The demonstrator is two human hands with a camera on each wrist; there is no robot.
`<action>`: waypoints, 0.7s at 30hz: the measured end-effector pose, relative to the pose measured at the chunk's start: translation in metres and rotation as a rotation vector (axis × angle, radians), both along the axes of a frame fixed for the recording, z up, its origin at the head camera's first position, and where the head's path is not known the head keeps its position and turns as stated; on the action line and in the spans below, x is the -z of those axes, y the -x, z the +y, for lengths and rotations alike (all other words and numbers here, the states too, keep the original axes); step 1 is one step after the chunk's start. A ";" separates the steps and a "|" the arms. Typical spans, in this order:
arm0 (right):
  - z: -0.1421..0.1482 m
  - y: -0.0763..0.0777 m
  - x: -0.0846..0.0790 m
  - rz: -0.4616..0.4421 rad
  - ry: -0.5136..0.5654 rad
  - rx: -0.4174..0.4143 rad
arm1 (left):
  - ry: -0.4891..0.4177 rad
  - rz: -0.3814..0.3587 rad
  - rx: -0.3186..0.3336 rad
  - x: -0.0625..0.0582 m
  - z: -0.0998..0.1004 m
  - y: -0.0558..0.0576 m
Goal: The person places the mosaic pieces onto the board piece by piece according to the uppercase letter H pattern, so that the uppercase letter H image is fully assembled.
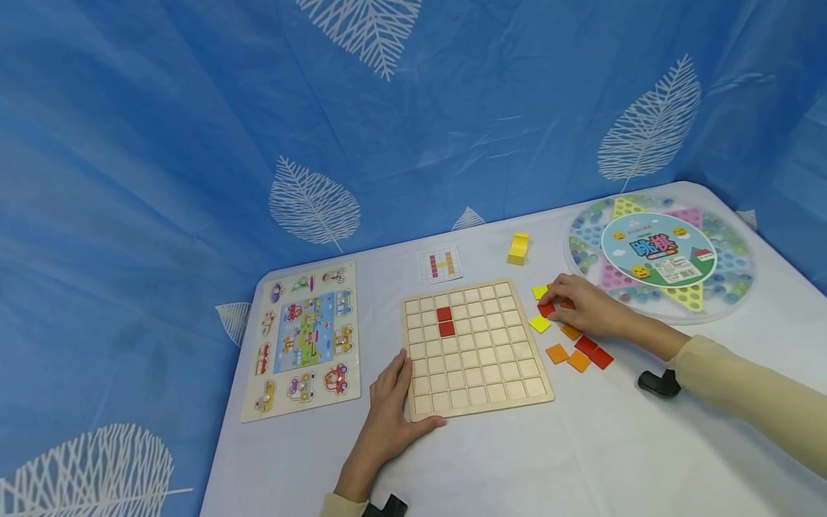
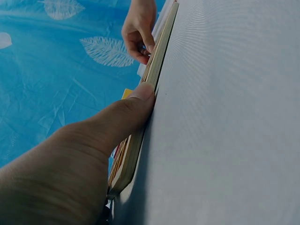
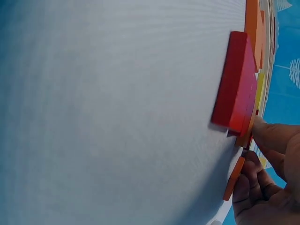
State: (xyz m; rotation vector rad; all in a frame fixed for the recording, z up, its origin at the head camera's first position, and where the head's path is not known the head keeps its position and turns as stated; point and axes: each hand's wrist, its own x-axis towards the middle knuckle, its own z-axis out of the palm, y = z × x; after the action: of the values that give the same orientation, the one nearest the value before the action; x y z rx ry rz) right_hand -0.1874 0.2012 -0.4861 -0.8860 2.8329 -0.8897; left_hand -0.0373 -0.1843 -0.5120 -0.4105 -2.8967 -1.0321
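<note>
A wooden grid board lies on the white table with two red square tiles one above the other in its upper left cells. My left hand braces its near left corner, fingers stretched along the left edge. The left thumb presses the front edge in the left wrist view. Right of the board, my right hand pinches a red tile by its fingertips. Around it lie yellow tiles, orange tiles and red tiles. The right palm is hidden in the head view.
Behind the board are a small pattern card and a yellow block. A wooden vehicle puzzle lies to the left. At the back right sits a round marble game. A blue leaf-print curtain borders the table.
</note>
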 end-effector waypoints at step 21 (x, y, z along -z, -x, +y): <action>0.001 0.000 0.002 -0.015 -0.003 0.010 | 0.017 0.004 -0.012 0.000 0.002 0.000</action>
State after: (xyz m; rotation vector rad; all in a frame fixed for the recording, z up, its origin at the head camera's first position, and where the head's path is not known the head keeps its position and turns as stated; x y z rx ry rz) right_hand -0.1873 0.2022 -0.4877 -0.8624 2.8278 -0.8897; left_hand -0.0372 -0.1827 -0.5117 -0.3941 -2.9033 -1.0041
